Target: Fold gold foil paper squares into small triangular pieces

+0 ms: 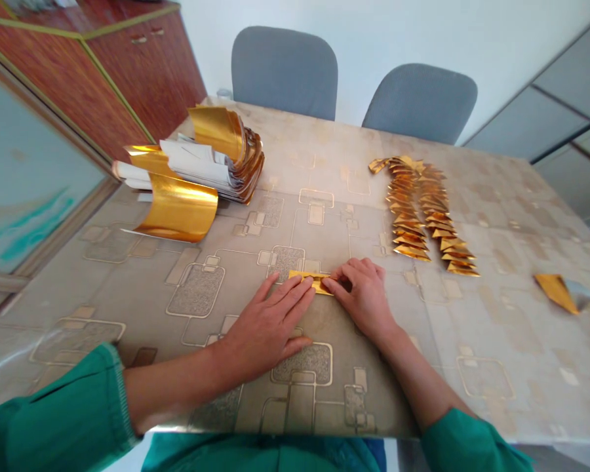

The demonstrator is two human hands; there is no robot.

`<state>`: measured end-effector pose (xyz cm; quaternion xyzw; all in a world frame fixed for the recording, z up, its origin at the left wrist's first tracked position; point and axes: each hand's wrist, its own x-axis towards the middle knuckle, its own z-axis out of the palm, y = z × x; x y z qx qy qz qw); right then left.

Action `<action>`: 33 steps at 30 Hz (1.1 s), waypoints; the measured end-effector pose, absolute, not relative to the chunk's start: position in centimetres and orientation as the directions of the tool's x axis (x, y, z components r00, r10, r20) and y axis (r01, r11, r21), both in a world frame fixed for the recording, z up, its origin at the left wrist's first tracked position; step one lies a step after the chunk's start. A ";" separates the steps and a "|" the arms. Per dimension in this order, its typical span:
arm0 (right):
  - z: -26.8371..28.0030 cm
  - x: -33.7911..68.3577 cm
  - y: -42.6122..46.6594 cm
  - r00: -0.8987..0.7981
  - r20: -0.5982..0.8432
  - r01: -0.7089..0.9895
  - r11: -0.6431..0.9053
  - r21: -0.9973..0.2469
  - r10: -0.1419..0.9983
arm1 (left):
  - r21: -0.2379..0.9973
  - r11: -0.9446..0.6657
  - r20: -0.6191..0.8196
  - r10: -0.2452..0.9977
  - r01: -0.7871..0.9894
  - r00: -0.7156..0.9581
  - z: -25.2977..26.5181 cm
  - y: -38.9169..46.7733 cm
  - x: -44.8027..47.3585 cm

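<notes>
A narrow folded strip of gold foil paper (318,283) lies flat on the patterned table in front of me. My left hand (270,321) rests over its left part, fingers stretched out and fingertips pressing on the paper. At the strip's right end my right hand (364,292) pinches the paper between thumb and curled fingers. Part of the strip is hidden under the fingertips of both hands.
Loose gold and white sheets (177,206) lie in a curling stack at the back left. Two rows of folded gold pieces (408,216) stand at the right. A gold-and-silver scrap (560,293) lies far right. Two grey chairs (285,69) stand behind the table (496,328).
</notes>
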<state>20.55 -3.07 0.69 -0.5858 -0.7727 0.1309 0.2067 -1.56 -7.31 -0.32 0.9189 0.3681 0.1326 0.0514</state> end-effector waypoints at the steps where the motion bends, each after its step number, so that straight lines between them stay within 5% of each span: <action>1: 0.7 20.5 -3.1 -0.229 0.163 0.854 0.278 -0.440 0.960 | 0.194 -0.723 0.204 0.691 0.663 0.694 -0.4 -7.3 -1.6; 26: 0.7 20.1 -3.2 -0.211 0.298 0.932 0.283 -0.225 0.931 | 0.159 -0.724 0.167 0.689 0.671 0.705 0.2 -6.7 -1.6; 33: 2.1 19.5 -5.7 -0.427 0.415 0.842 0.521 -0.143 0.804 | 0.141 -0.732 0.144 0.681 0.667 0.718 0.0 -6.4 -1.7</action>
